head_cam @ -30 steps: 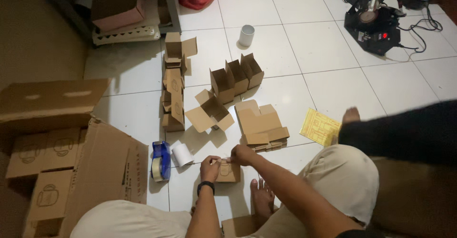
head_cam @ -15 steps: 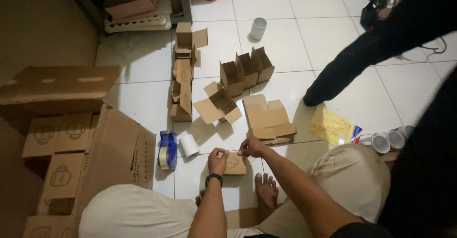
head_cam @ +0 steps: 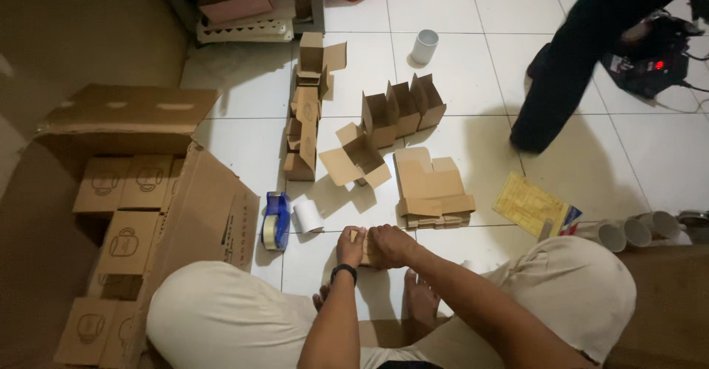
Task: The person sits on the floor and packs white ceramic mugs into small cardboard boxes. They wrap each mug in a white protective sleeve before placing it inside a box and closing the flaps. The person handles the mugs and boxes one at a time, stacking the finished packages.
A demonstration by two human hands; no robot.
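both hands meet on a small cardboard box (head_cam: 367, 248) on the white tiled floor (head_cam: 473, 66) between the knees — left hand (head_cam: 349, 246) with fingers wrapped on its left side, right hand (head_cam: 391, 244) with fingers folded over the top. a blue tape dispenser (head_cam: 275, 220) and a white roll (head_cam: 308, 216) lie just left, flat box blanks (head_cam: 430, 189) beyond — another person's dark leg (head_cam: 569, 73) stands further off.
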